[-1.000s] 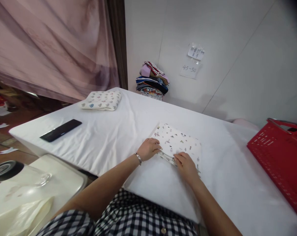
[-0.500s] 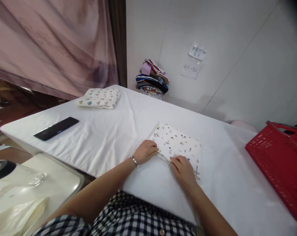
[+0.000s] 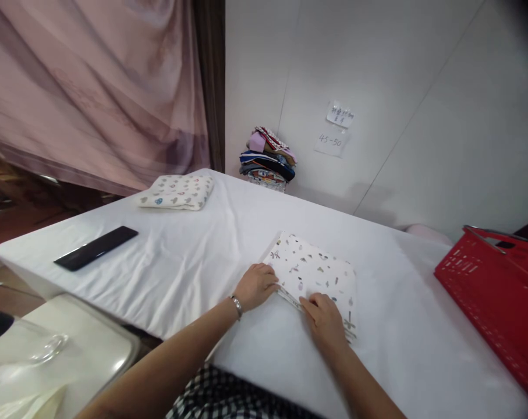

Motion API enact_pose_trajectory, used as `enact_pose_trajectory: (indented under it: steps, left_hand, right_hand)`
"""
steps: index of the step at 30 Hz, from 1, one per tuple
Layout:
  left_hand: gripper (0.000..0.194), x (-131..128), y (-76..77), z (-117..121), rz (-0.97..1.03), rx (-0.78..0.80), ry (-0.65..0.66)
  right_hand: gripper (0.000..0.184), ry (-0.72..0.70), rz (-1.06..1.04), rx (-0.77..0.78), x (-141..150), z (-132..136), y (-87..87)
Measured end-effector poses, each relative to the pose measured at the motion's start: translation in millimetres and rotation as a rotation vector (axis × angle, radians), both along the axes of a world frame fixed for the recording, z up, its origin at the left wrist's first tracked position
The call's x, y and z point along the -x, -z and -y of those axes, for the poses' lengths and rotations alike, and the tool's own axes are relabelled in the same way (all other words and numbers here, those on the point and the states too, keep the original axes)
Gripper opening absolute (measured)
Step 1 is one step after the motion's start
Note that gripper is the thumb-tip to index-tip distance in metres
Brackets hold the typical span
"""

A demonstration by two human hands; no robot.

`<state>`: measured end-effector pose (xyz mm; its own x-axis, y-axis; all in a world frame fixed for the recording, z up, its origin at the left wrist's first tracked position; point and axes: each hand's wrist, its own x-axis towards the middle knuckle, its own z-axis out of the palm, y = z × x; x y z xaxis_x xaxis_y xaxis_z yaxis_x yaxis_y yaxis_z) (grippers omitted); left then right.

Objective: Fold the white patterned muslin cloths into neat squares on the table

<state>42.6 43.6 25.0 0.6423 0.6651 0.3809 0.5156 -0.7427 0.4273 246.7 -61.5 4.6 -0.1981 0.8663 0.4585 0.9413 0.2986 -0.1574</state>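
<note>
A white folded cloth [image 3: 314, 267] with small scattered prints lies flat on the white-covered table in front of me. My left hand [image 3: 255, 286], with a metal bracelet at the wrist, pinches its near left corner. My right hand [image 3: 325, 319] is closed on the same near edge, a short way to the right, thumb and fingers at the fold. Between the two hands the layered edge shows. The fingertips under the cloth are hidden.
A second folded printed cloth [image 3: 179, 192] and a dark flat bar [image 3: 96, 248] lie on the table [image 3: 194, 256] to the left. A red basket [image 3: 486, 297] stands at the right. Stacked folded fabrics [image 3: 268, 157] sit beyond the far edge, by the wall.
The camera view has tilted up slightly, so everything sits lower in the picture. Both hands keep their grip on the cloth's near edge, with hardly any movement.
</note>
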Motion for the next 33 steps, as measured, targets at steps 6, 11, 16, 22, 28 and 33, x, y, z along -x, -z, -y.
enact_pose_trajectory:
  steps: [6,11,16,22,28,33]
  left_hand:
    - [0.031,-44.5,-12.7,-5.5,0.038,-0.052,-0.061]
    - [0.053,-55.9,9.4,-16.5,-0.164,0.040,-0.233]
    - [0.058,-52.0,21.2,-21.9,-0.236,0.067,-0.262]
    - [0.060,-51.2,24.9,-21.8,-0.241,0.054,-0.249]
    - [0.061,-56.8,15.6,-32.7,-0.297,0.189,-0.233]
    - [0.061,-68.5,-1.6,-49.2,-0.296,0.218,-0.293]
  right_hand:
    - [0.027,0.005,0.051,0.008,2.6,-1.4,-1.3]
    - [0.030,-0.010,0.047,-0.009,2.6,6.3,2.2]
    - [0.030,-0.092,-0.137,0.070,-3.4,13.2,-7.7]
    - [0.031,0.109,-0.286,0.098,-41.1,-2.9,-20.6]
    - [0.044,0.214,-0.062,0.252,-57.7,-5.4,16.6]
    - [0.045,0.224,-0.017,0.246,-55.4,-4.1,21.7]
